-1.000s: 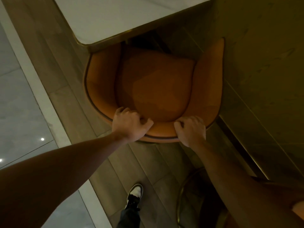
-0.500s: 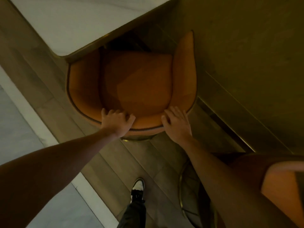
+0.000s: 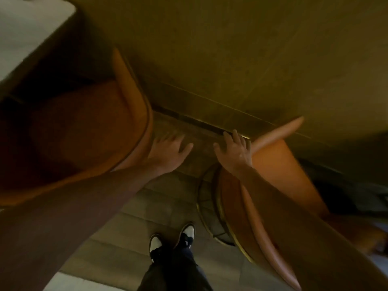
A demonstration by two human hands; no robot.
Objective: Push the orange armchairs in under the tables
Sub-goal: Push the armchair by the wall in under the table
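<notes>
An orange armchair (image 3: pixel 84 131) stands at the left, its front tucked under the white-topped table (image 3: pixel 25 32). My left hand (image 3: pixel 168 150) hovers open just right of its curved back, fingers spread, holding nothing. A second orange armchair (image 3: pixel 277 171) stands at the right on a round brass base ring (image 3: pixel 204 202). My right hand (image 3: pixel 235 150) is open with fingers spread, next to that chair's upper back edge; whether it touches is unclear. The picture is blurred by motion.
A dark wall panel (image 3: pixel 231 49) with a brass strip at its foot (image 3: pixel 210 122) runs behind both chairs. The floor is wooden planks (image 3: pixel 147 206), with a pale stone band at the lower left. My feet in black-and-white shoes (image 3: pixel 172 238) stand between the chairs.
Both hands have let go of the left armchair's back and moved right. The view has swung right, bringing the second armchair in. The left chair now sits at the frame's left.
</notes>
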